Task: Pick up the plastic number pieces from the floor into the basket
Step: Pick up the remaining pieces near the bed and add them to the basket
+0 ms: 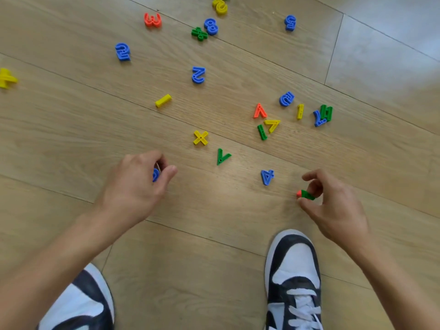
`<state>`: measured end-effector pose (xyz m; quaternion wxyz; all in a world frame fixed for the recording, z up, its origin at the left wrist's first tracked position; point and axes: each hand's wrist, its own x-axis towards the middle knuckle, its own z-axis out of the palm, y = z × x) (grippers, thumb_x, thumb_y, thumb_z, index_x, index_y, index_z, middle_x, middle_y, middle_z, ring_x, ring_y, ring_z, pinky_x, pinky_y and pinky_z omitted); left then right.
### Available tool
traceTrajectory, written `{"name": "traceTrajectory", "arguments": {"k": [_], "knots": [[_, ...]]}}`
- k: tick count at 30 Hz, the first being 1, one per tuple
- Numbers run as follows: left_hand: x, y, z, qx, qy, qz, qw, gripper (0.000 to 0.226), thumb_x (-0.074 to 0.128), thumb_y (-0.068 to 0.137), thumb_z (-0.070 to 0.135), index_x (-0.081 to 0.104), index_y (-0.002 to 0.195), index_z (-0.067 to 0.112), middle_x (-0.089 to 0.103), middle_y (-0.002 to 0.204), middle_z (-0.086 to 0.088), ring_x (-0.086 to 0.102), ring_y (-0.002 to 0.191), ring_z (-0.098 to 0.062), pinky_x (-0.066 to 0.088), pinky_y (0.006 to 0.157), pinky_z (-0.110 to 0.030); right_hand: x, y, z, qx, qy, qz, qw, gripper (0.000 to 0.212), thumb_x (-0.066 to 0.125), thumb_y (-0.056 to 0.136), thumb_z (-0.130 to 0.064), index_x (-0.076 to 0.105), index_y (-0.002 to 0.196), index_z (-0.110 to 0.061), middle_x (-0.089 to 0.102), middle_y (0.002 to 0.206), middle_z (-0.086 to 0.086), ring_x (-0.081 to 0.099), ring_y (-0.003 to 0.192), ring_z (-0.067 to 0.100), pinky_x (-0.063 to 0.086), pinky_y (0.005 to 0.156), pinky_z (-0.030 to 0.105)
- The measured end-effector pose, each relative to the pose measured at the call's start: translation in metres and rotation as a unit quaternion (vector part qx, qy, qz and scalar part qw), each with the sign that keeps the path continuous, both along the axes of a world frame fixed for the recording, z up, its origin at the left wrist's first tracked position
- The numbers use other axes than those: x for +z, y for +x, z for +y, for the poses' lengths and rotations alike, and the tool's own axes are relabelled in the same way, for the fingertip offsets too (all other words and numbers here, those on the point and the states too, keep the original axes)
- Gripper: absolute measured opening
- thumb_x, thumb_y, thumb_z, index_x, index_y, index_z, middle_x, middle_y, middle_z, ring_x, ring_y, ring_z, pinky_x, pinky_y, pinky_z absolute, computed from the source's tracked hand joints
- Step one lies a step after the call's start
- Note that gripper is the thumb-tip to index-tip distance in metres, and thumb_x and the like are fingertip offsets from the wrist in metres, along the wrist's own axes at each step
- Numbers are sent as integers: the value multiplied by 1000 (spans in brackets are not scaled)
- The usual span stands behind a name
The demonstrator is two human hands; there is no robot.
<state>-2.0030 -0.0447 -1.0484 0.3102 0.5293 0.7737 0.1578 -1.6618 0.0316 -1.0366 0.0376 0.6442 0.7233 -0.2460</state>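
Pale wood floor [71, 129] spreads out below me, planks running on a slant, with coloured number pieces scattered over most of it and my two shoes at the near edge. No basket shows anywhere, so I cannot tell which way I will have to carry. My left hand [138, 184] is curled shut around a blue piece [155, 174]; only a sliver of it peeps out between thumb and fingers. My right hand [333, 206] pinches a green piece [308, 195] with an orange piece [299, 193] tucked against it, both held at the fingertips just above the boards. Nearest loose pieces are the blue 4 [267, 176] just left of my right hand, the green V [222, 156] and the yellow X [200, 137] between my hands and a little farther off. Farther right lies a tight cluster, and well beyond that a blue 2 [198, 75], a red 3 [152, 20] and others. As I judge it, most of the job remains. The risk is in my right hand: two pieces in a fingertip pinch could slip if I reach for the 4 as well, and one dropped piece may bounce or skid on this smooth floor. The overlapping pair at far right could also scatter if nudged.
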Motion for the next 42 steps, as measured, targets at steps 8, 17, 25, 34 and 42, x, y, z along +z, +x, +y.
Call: {"name": "traceTrajectory", "arguments": {"k": [8, 17, 25, 34, 42], "knots": [[-28, 15, 4, -102, -37, 199, 974, 22, 63, 88, 28, 51, 91, 10, 67, 78, -18, 64, 72, -46, 34, 55, -37, -12, 1, -3, -11, 46, -56, 997, 17, 73, 83, -13, 73, 99, -14, 59, 90, 0, 60, 79, 22, 51, 72, 38], [-12, 10, 1, 1, -7, -113, 994, 10, 63, 83, 12, 68, 77, 18, 67, 64, 3, 63, 58, -17, 50, 52, -30, 21, -34, 11, -49, 13, 178, 983, 9, 82, 78, -18, 73, 79, -20, 63, 73, 7, 62, 70, 28, 55, 70, 47], [12, 58, 1, 146, -177, -706, 670, 21, 53, 88, 32, 65, 81, 15, 56, 70, -4, 54, 54, -10, 34, 41, -17, 58, -136, -13, 145, -79, 378, 911, 12, 83, 76, -14, 74, 83, -12, 64, 76, 3, 55, 73, 13, 43, 72, 23], [8, 55, -5, 203, -174, -773, 576, 32, 58, 88, 39, 65, 80, 9, 59, 80, -7, 52, 71, -16, 33, 59, -21, 41, -121, -29, 195, 41, 345, 917, 49, 77, 84, -35, 64, 126, -12, 57, 117, 2, 58, 110, 14, 45, 94, 24], [4, 50, -7, 173, -176, -792, 558, 26, 56, 89, 30, 63, 79, 7, 61, 82, -11, 63, 71, -23, 43, 37, -19, -11, -65, 0, 106, 63, -25, 992, 38, 68, 86, -45, 63, 116, -23, 52, 109, -5, 55, 88, 16, 46, 66, 33]]}}
